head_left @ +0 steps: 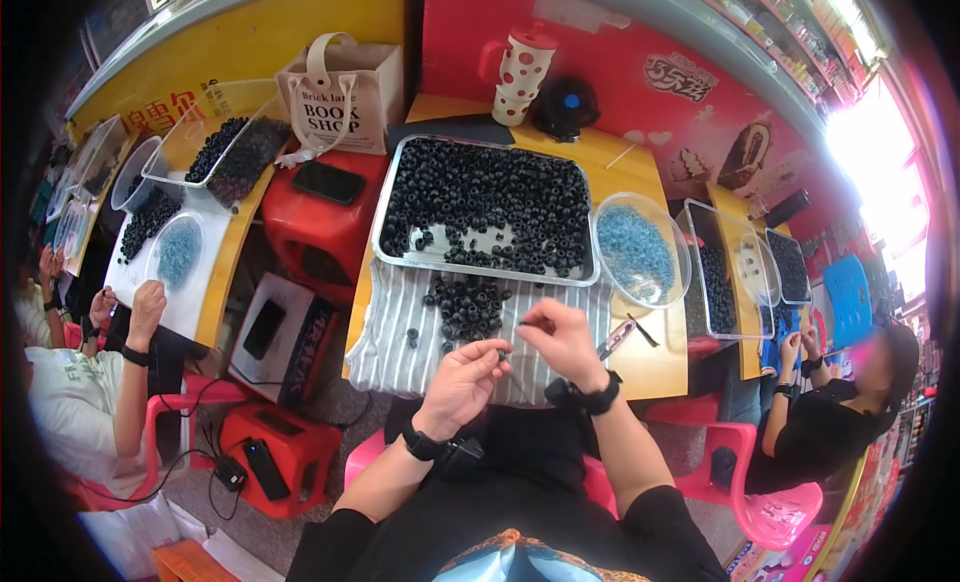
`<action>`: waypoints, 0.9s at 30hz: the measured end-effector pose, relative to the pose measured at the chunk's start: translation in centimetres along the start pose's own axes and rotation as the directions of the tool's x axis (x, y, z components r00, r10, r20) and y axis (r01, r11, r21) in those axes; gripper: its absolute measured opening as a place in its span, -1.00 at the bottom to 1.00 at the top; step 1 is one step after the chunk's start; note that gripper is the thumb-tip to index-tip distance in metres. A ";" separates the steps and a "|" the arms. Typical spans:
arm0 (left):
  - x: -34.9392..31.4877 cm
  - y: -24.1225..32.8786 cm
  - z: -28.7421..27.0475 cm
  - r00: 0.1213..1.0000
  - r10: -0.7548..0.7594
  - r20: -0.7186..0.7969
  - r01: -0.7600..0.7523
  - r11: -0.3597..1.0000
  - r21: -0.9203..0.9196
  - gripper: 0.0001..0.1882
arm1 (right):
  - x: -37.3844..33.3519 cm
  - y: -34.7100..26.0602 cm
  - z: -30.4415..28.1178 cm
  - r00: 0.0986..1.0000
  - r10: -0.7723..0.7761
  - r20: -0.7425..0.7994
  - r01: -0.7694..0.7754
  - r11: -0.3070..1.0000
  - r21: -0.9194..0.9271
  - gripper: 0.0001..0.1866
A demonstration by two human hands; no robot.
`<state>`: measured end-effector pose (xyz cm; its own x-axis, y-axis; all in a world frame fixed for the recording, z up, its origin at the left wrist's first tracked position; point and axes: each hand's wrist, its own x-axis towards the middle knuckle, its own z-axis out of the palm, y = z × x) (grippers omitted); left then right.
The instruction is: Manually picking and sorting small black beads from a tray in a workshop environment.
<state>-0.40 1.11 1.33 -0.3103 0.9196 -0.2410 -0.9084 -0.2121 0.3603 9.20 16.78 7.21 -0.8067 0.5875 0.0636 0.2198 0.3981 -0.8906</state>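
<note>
My left hand is closed, with a small dark round piece pinched at its fingertips. Just right of it and slightly higher, my right hand has its thumb and fingers drawn together; anything between them is too small to make out. Both hands are over the near edge of a grey striped cloth. Past them lies a loose heap of small black round pieces, in front of a clear rectangular tray filled with more of them. A round clear tub at the tray's right holds small pale-blue bits.
A snipping tool with a pink handle lies on the yellow table right of my hand. Behind the tray stand a dotted cup and a dark round device. A red stool bears a tote bag. People sit at both sides.
</note>
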 end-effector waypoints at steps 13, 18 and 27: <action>0.0 -0.5 0.1 1.000 -0.001 0.001 0.001 0.994 0.110 -0.85 | -5.2 -0.6 2.5 0.974 -0.178 -0.140 0.206 0.951 0.230 -0.87; 0.0 -0.8 -0.1 1.000 0.025 -0.007 -0.024 0.993 0.112 -0.86 | -5.2 -1.0 2.7 0.967 -0.207 -0.150 0.226 0.967 0.116 -0.85; -0.1 -1.0 0.2 0.998 0.053 -0.022 -0.050 0.988 0.148 -0.88 | -5.7 -0.8 3.1 0.934 -0.319 -0.163 0.320 0.947 -0.016 -0.81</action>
<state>0.56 1.32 1.19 -0.3644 0.8996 -0.2409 -0.8404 -0.2062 0.5013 11.90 10.96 6.22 -0.7342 0.5363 0.4163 -0.0415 0.5765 -0.8160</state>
